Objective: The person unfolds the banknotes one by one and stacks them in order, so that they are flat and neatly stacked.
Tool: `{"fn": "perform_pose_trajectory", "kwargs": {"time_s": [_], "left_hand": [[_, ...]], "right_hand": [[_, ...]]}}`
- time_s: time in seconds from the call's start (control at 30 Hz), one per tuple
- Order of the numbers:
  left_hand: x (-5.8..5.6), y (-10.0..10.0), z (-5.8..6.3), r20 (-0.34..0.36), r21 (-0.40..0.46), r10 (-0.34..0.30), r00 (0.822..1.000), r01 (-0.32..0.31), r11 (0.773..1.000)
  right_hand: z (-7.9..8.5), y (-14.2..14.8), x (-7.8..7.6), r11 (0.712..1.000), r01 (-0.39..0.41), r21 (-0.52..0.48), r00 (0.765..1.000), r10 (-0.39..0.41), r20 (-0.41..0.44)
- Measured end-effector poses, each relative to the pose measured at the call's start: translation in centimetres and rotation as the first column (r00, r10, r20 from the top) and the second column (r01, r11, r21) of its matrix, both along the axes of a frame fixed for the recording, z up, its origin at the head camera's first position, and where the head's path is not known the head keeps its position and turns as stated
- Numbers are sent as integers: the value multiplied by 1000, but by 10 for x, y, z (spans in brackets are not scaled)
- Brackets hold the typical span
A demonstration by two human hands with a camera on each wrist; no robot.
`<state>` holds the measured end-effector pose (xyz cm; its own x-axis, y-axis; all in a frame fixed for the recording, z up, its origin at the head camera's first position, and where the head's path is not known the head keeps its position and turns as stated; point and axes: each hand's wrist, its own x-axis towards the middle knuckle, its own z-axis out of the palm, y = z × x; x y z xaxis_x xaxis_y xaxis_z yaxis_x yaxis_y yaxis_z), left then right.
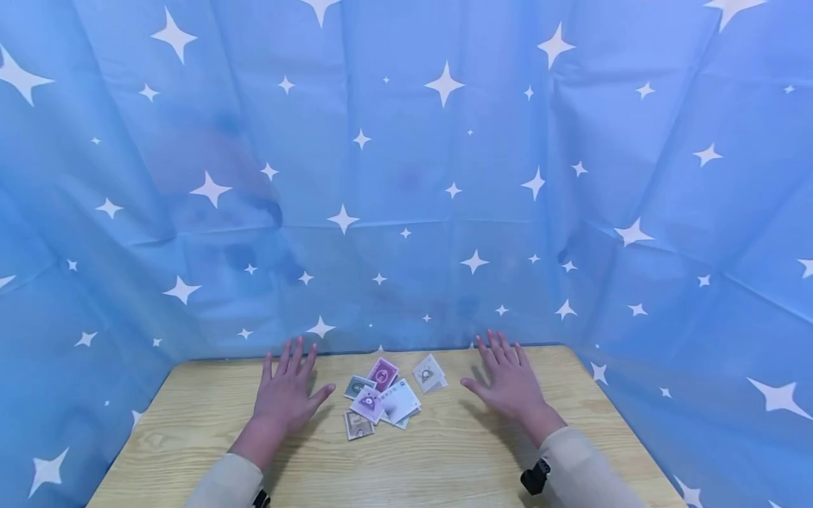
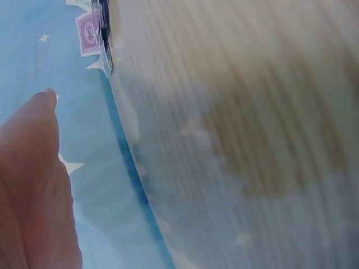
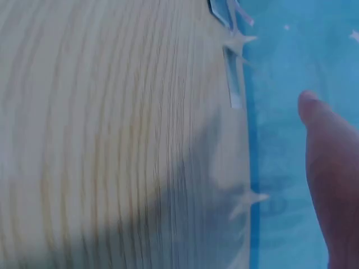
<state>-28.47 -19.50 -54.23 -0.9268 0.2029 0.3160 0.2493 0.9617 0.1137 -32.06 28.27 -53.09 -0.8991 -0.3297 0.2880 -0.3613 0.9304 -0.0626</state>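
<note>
Several small printed paper notes lie in a loose pile mid-table in the head view. A magenta note [image 1: 383,374] and a dark green note [image 1: 359,386] are at its back, with a pale purple note [image 1: 368,403] and a whitish note [image 1: 400,401] overlapping in front. A brown note [image 1: 359,425] lies at the near side. Apart to the right is a folded white note [image 1: 429,373]. My left hand [image 1: 286,395] is spread, palm down, left of the pile. On the right, my right hand [image 1: 508,381] is spread likewise, holding nothing.
The notes lie on a light wooden table [image 1: 419,473]. Behind it and along both sides hangs a blue curtain [image 1: 406,176] with white stars, close to the table's back edge. A dark wrist device [image 1: 536,476] sits at the right sleeve.
</note>
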Motion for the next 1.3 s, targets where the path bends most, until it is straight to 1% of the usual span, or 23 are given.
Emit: {"fn": "perform_pose_trajectory", "kwargs": {"time_s": [0.1, 0.13, 0.2, 0.27, 0.33, 0.4, 0.47, 0.53, 0.6, 0.73, 0.83, 0.93, 0.97, 1.07, 1.2, 1.3], "left_hand": [[1, 6, 1, -19, 36, -21, 1000, 21, 999], [2, 10, 2, -27, 64, -31, 999, 32, 997], [3, 18, 3, -42, 126, -47, 998, 52, 991], [5, 29, 3, -40, 219, -68, 997, 75, 973], [7, 40, 4, -18, 315, -99, 995, 100, 944], [9, 52, 3, 19, 405, -134, 991, 115, 907], [10, 62, 2, 57, 463, -172, 983, 127, 877], [10, 71, 1, 92, 492, -201, 975, 131, 860], [8, 78, -2, 110, 503, -231, 967, 146, 852], [4, 91, -6, 136, 507, -285, 949, 180, 843], [1, 99, -10, 148, 502, -318, 937, 205, 840], [-3, 106, -13, 156, 483, -337, 928, 226, 846], [-4, 108, -14, 159, 472, -338, 928, 229, 851], [-6, 112, -17, 148, 440, -338, 930, 244, 864], [-7, 116, -19, 133, 401, -342, 930, 265, 877], [-7, 118, -19, 141, 379, -343, 929, 269, 885]], "right_hand": [[0, -12, 3, 996, -77, -45, 995, 74, -61], [0, -17, 4, 992, -110, -68, 991, 104, -83], [1, -29, 8, 976, -173, -133, 981, 159, -114], [1, -42, 12, 949, -227, -219, 971, 204, -121], [3, -55, 18, 918, -249, -308, 968, 234, -87], [3, -67, 22, 889, -246, -386, 967, 250, -39], [2, -77, 25, 863, -233, -448, 963, 269, 19], [1, -87, 27, 844, -214, -491, 955, 287, 77], [-3, -95, 27, 828, -208, -521, 944, 310, 116], [-11, -106, 23, 810, -221, -543, 918, 360, 164], [-15, -112, 21, 810, -230, -539, 903, 385, 193], [-16, -116, 19, 814, -231, -533, 891, 397, 220], [-16, -117, 18, 819, -227, -526, 889, 395, 231], [-16, -121, 17, 824, -236, -516, 885, 402, 237], [-18, -125, 16, 827, -272, -493, 884, 417, 211], [-20, -127, 15, 841, -287, -458, 886, 415, 207]]}}
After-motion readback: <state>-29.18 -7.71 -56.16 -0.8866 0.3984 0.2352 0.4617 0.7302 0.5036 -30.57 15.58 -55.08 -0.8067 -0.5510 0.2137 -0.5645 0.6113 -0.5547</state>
